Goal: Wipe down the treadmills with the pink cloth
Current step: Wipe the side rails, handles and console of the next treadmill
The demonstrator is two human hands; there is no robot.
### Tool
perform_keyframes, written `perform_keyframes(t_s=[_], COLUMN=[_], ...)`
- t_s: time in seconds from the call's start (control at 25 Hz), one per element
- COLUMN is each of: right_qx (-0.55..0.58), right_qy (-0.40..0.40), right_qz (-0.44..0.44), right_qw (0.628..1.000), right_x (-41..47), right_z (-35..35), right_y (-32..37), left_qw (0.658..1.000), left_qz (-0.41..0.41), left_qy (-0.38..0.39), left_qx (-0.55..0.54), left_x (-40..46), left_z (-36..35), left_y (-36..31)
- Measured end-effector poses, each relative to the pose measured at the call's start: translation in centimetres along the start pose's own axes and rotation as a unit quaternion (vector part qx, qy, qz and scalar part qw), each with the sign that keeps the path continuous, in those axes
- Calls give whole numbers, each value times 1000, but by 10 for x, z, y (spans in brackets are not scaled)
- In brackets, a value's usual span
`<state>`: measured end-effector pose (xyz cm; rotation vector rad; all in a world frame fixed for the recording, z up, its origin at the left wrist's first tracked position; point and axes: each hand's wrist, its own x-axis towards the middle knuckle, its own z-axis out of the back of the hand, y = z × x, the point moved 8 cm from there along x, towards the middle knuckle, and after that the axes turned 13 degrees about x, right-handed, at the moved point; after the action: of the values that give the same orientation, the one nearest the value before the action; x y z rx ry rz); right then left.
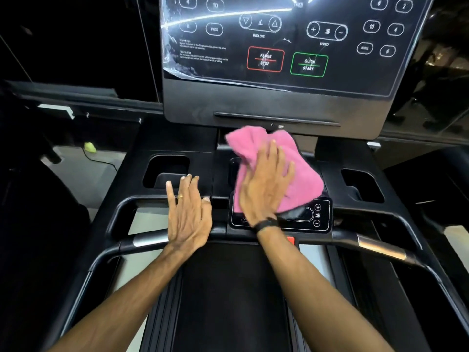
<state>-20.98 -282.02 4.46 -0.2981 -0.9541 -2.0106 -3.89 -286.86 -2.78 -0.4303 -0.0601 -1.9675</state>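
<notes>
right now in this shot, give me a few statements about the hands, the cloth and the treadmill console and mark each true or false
1. The right hand presses the pink cloth flat with straight fingers. True.
2. The left hand holds a second cloth. False: it holds nothing and rests open on the treadmill's black console deck.
3. The cloth covers the PAUSE STOP button. False: that button is bare on the display above; the cloth lies lower, on the small speed control panel.
4. A dark band sits on the right wrist. True.
5. The QUICK START button is outlined in red. False: its outline is green.
</notes>
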Motion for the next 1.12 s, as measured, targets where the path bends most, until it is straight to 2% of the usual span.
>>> perform_keyframes(t_s=[0.08,0.16,0.24,0.36,0.4,0.48,0.56,0.64,0.68,0.76,0.8,0.92,1.0,1.12], right_qx=[15,1,1,-17,-12,7,28,59,56,7,-12,12,39,-10], right_qy=[31,59,37,-15,-12,1,14,-18,-44,-83,-85,-57,-28,-89], right_qz=[91,162,132,2,7,79,135,119,81,4,-6,87,113,22], right_qw=[995,985,991,1000,1000,997,990,991,994,996,996,995,992,996], right_x=[-21,-53,-44,15,23,2,-30,-30,-17,14,21,-5,-23,3], right_z=[-15,-13,7,21,15,3,10,38,51,61,58,46,55,78], right_y=[41,34,-12,-41,-27,4,-3,-46,-68,-86,-81,-52,-73,-115], left_qw=[1000,1000,1000,999,999,998,997,998,998,998,998,998,998,998], left_qz=[-11,-19,-13,-17,-24,-49,-61,-53,-49,-49,-52,-58,-57,-53], left_qy=[2,2,5,3,3,-4,-10,0,1,-1,-2,1,1,0], left_qx=[16,19,20,29,31,38,37,33,33,40,44,38,38,45], left_x=[-1,-2,-3,-2,-2,-4,-5,-4,-4,-3,-3,-3,-4,-4], left_z=[0,2,2,2,3,8,10,10,9,8,7,6,6,7], left_y=[1,1,1,-4,-6,-10,-10,-9,-10,-11,-12,-10,-8,-12])
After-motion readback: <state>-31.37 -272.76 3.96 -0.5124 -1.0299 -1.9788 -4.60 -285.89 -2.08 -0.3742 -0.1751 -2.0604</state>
